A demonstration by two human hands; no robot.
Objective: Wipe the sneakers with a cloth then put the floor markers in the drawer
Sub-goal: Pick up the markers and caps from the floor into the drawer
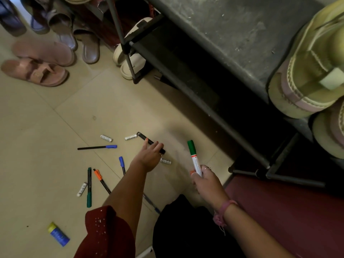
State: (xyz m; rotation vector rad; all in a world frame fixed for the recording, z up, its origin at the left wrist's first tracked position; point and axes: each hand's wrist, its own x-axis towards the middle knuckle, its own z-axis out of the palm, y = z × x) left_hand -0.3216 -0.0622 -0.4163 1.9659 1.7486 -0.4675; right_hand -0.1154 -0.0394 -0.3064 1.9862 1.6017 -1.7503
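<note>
Head view: left hand (149,156) on black marker (151,143)

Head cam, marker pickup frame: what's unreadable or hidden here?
- Black marker: middle covered by the left hand; whether the fingers grip it or only touch it is unclear.
- Green-capped marker: lower end hidden inside the right hand; label too small to read.
- Battery: partly behind the left hand.
- Pen: partly under the left forearm.
- Drawer and cloth: not in view.
- Sneakers: cut by the right edge.
</note>
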